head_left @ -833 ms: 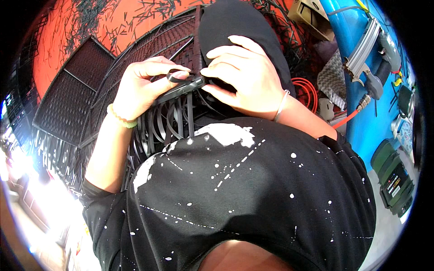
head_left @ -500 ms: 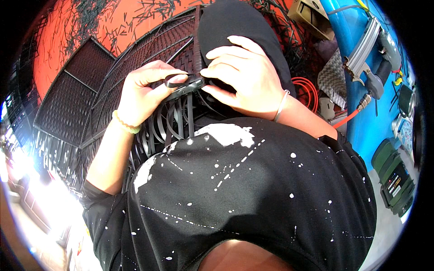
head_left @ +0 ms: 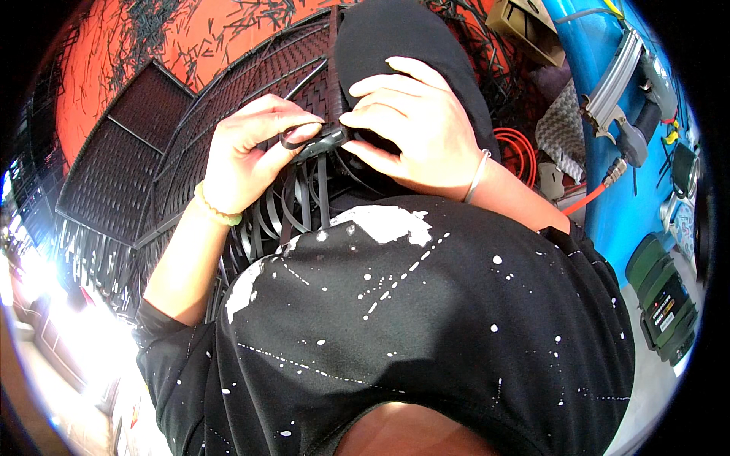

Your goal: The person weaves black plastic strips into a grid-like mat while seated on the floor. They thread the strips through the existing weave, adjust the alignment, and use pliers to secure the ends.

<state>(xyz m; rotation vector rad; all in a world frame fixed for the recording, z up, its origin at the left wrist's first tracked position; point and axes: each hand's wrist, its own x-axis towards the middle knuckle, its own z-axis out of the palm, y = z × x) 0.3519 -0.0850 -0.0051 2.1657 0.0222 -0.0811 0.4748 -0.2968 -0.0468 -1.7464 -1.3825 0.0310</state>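
Here, in the head view, a black plastic strip (head_left: 315, 142) was pinched between the curled fingers of the left hand (head_left: 247, 156) and the fingertips of the right hand (head_left: 414, 125), held over a dark woven wicker panel (head_left: 220, 114) above an orange floor (head_left: 114, 53).

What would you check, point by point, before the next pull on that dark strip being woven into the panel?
1. Left hand grips the looped strip: ok.
2. Right hand presses beside it at the woven panel: ok.
3. Loose strips hanging below are untangled: cannot tell.
4. Strip end visible: not ok, hidden under the fingers.
5. Orange hose lies apart from both hands: ok.
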